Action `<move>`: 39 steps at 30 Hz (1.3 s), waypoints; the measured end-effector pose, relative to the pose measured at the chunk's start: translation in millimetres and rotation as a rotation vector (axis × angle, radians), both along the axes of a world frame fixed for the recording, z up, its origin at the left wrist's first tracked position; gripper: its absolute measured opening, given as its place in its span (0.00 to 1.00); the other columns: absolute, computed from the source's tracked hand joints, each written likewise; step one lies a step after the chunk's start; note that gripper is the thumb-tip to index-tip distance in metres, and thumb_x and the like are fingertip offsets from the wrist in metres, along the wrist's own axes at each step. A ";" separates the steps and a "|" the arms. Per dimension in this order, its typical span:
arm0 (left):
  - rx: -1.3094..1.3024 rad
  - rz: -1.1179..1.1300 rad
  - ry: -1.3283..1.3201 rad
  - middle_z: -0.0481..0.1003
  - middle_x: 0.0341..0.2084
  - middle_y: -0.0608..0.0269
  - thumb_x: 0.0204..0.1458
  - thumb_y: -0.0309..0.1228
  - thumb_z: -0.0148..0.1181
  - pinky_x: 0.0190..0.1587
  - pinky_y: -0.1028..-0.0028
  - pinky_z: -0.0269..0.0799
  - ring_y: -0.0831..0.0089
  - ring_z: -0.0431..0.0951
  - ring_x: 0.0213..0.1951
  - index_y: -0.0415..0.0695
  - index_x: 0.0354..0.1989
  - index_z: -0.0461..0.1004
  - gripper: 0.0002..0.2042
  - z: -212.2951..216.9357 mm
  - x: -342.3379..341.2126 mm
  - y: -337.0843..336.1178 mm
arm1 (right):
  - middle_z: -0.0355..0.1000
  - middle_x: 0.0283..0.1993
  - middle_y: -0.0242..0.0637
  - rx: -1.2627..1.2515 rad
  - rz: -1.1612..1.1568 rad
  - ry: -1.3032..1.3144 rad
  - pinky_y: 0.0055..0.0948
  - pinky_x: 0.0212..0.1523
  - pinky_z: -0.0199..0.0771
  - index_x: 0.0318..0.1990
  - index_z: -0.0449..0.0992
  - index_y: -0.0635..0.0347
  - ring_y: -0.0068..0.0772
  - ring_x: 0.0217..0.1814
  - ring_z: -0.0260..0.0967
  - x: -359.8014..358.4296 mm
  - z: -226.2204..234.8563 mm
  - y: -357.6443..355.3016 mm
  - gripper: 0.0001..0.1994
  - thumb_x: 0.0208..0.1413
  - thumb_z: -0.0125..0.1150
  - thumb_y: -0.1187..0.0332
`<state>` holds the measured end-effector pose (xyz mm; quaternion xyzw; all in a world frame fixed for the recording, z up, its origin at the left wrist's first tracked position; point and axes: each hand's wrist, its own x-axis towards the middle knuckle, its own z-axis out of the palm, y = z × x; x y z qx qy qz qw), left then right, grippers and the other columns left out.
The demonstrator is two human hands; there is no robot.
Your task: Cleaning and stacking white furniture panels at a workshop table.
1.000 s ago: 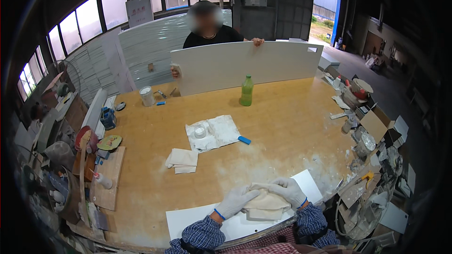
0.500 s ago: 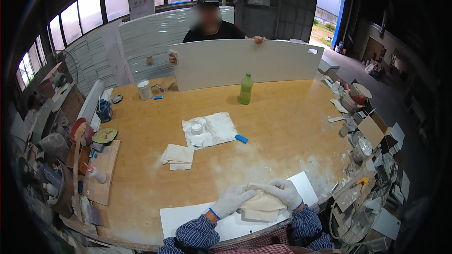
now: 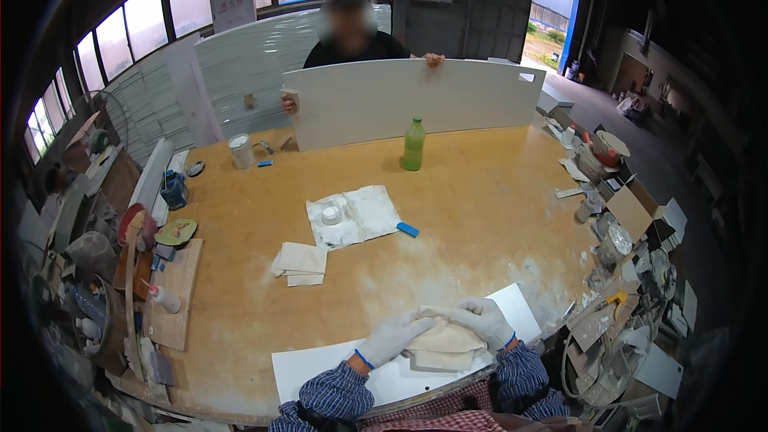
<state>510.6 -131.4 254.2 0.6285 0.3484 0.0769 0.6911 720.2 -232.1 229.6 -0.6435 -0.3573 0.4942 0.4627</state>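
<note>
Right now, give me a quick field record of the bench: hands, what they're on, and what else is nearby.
left hand: gloved left hand, pressing on the cloth
right hand: gloved right hand, on the cloth too
under cloth: white panel flat at the near table edge
table: wooden table, dusty white patches
mid-table: folded rags, blue piece
far side: green bottle; a person holds a white board upright

This is a workshop: a big dusty wooden worktable [image 3: 480, 216], tools and scraps crowded at its edges [image 3: 616, 240], white panels [image 3: 416, 100], corrugated sheets [image 3: 240, 72] and factory windows [image 3: 152, 20].
</note>
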 end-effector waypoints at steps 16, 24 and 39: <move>-0.004 -0.039 -0.044 0.76 0.28 0.71 0.60 0.45 0.55 0.21 0.80 0.70 0.85 0.72 0.24 0.44 0.53 0.75 0.20 -1.7 0.1 2.3 | 0.78 0.34 0.29 0.029 0.046 -0.020 0.17 0.37 0.70 0.39 0.82 0.63 0.15 0.36 0.71 1.1 -2.5 -0.1 0.09 0.58 0.63 0.67; 0.097 -0.044 0.039 0.75 0.25 0.70 0.60 0.45 0.56 0.20 0.80 0.70 0.84 0.71 0.21 0.43 0.50 0.76 0.19 -4.1 0.3 1.2 | 0.78 0.36 0.31 0.086 0.052 0.027 0.17 0.39 0.69 0.40 0.81 0.65 0.17 0.38 0.71 1.2 -5.7 -3.2 0.09 0.59 0.62 0.69; 0.066 -0.031 0.002 0.75 0.24 0.71 0.60 0.44 0.55 0.19 0.79 0.67 0.85 0.71 0.21 0.43 0.50 0.77 0.18 0.2 0.0 -0.2 | 0.78 0.35 0.29 0.088 0.043 0.022 0.17 0.37 0.70 0.39 0.81 0.64 0.16 0.37 0.71 1.7 -6.9 -0.3 0.09 0.59 0.63 0.67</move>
